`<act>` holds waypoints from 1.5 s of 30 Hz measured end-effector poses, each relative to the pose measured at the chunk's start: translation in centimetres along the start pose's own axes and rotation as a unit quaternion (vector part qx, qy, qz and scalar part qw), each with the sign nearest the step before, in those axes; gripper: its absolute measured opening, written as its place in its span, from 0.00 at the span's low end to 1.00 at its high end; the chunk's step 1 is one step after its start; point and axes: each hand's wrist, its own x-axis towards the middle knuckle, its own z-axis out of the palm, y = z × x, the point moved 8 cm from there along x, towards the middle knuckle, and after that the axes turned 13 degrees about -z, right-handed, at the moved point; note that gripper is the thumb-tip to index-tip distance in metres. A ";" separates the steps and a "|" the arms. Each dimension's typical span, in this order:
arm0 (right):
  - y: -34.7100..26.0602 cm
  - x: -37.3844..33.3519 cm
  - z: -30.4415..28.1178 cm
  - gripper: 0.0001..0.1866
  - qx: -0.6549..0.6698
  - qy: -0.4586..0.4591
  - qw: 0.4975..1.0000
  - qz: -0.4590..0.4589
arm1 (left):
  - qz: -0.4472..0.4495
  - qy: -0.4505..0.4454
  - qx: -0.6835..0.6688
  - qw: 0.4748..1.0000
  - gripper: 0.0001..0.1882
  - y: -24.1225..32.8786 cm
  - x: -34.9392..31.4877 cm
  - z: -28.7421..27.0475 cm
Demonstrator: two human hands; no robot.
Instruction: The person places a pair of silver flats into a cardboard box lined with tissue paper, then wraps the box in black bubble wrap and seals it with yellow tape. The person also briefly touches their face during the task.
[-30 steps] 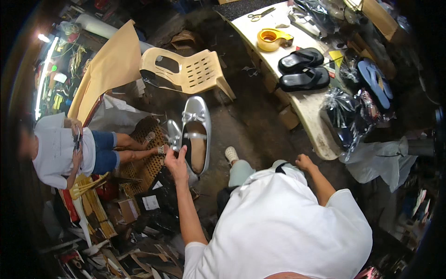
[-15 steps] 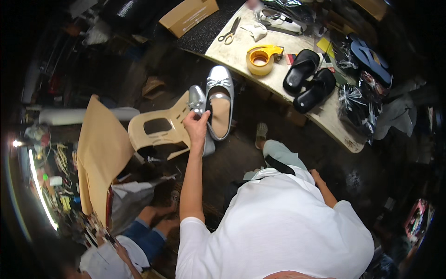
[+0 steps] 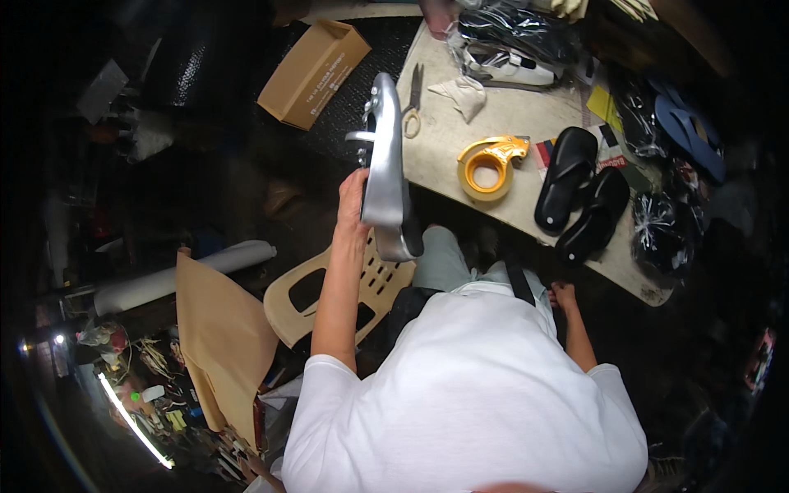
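My left hand is closed on a pair of silver flat shoes, held on edge with the heels toward me. The shoes hang at the near left edge of a pale worktable, above a beige plastic chair. My right hand is low by my right side, under the table's front edge, with nothing visible in it; its fingers are too small to read. On the table lie scissors, a yellow tape dispenser and a pair of black sandals.
A brown cardboard box lies on the dark floor left of the table. A sheet of brown paper and a white roll sit at my left. Blue sandals and plastic-wrapped goods crowd the table's far side.
My left hand has carried the silver shoes from the floor near a seated person up to the table's edge and turned them on edge. The view has swung toward the table.
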 end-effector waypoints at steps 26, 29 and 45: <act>-50.9 -7.7 28.5 0.13 -0.287 0.219 0.866 -0.347 | -0.126 -0.242 0.094 0.958 0.05 13.6 23.2 -2.8; -56.8 -2.6 32.1 0.16 -0.363 0.278 0.817 -0.353 | -0.041 -0.220 0.182 0.957 0.03 13.9 23.3 -1.8; -42.8 -7.0 26.8 0.18 -0.341 0.316 0.872 -0.155 | 0.007 -0.355 0.488 0.797 0.22 11.7 15.4 5.5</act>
